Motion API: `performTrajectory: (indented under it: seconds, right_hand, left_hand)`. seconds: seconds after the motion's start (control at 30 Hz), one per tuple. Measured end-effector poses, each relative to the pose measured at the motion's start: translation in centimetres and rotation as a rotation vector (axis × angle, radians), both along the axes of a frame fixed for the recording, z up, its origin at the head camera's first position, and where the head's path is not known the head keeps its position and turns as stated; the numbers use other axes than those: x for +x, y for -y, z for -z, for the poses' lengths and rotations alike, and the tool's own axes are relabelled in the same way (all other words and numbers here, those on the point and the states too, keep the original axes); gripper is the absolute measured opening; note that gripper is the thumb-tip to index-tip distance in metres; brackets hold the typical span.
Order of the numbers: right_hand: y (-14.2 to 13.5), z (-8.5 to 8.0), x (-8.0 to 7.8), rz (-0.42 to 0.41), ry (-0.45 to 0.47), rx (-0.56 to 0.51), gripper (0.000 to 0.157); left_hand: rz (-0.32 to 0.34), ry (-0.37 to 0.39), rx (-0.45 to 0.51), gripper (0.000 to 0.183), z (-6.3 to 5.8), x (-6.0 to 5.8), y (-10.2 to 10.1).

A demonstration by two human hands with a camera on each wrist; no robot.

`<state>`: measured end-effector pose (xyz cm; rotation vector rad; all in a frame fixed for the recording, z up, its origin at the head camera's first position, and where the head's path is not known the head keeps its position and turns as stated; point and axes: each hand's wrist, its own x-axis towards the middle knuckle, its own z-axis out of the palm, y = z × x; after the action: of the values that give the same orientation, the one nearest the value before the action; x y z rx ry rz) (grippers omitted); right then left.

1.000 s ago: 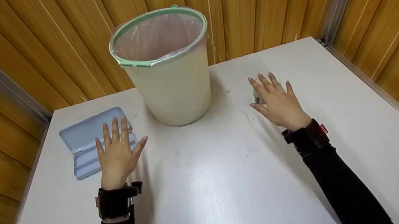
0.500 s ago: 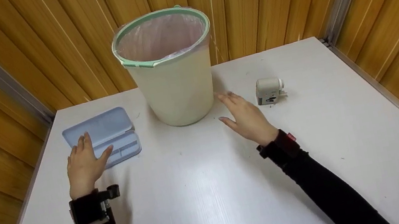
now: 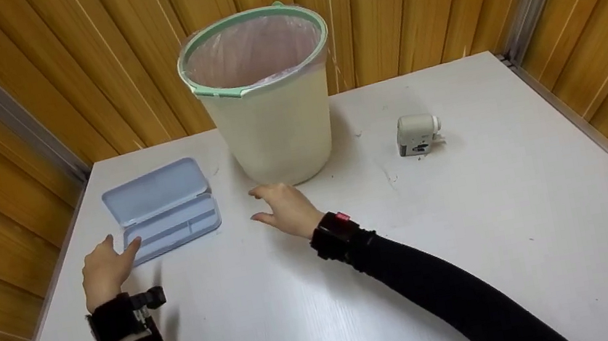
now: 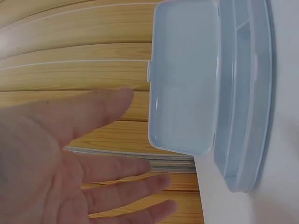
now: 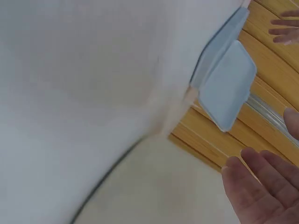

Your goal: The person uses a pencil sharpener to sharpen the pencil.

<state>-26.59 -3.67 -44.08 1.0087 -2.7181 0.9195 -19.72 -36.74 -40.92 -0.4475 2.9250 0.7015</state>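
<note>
A light blue pencil case (image 3: 170, 222) lies on the table's left with its lid raised; the compartments that show hold nothing. My left hand (image 3: 105, 269) hovers by the case's near left corner, fingers spread. In the left wrist view the palm (image 4: 32, 172) and extended fingers are apart from the open case (image 4: 184, 79). My right hand (image 3: 289, 209) is between the case and the bin, thumb apart from the fingers and nothing between them. The right wrist view shows its loosely bent fingers (image 5: 261, 182) with the blue case (image 5: 227, 86) beyond.
A cream waste bin (image 3: 278, 131) with a green rim and a clear liner stands at the back middle. To its right sits a small grey-white pencil sharpener (image 3: 416, 134) with a crank. Wood-patterned panels (image 3: 375, 8) border the white table (image 3: 479, 239).
My right hand has moved left from above the sharpener, uncovering it, to in front of the bin. My left hand has moved left and back, leaving more of the case visible.
</note>
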Motion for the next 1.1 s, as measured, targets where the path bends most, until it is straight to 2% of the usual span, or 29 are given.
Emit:
performTrajectory:
  seconds: [0.17, 0.27, 0.4, 0.57, 0.77, 0.9, 1.1]
  right_hand:
    - [3.7, 1.0, -1.0, 0.016, 0.186, 0.057, 0.052]
    - [5.3, 1.5, -1.5, 0.032, 0.248, 0.058, 0.051]
    - [6.6, 2.1, -2.0, 0.052, 0.286, -0.010, 0.046]
    - [7.4, 2.3, -2.5, 0.057, 0.380, -0.056, 0.049]
    - [7.6, 2.0, -2.8, 0.047, 0.502, 0.033, 0.062]
    - [7.6, 2.0, -2.8, 0.035, 0.564, 0.027, 0.065]
    - [8.0, 2.0, -2.9, 0.020, 0.599, 0.014, 0.063]
  left_hand:
    - [-0.026, 0.005, 0.019, 0.076, 1.0, -0.1, 1.1]
    - [-0.062, -0.023, 0.033, 0.072, 1.6, -0.2, 1.8]
    - [-0.092, -0.048, 0.053, 0.067, 2.2, -0.3, 2.3]
    - [-0.100, -0.062, 0.054, 0.064, 3.0, -0.5, 2.5]
    - [-0.134, -0.084, 0.075, 0.061, 4.1, -1.1, 2.6]
    - [-0.123, -0.070, 0.093, 0.060, 4.6, -1.5, 2.4]
    - [-0.107, -0.054, 0.087, 0.057, 4.8, -1.7, 2.4]
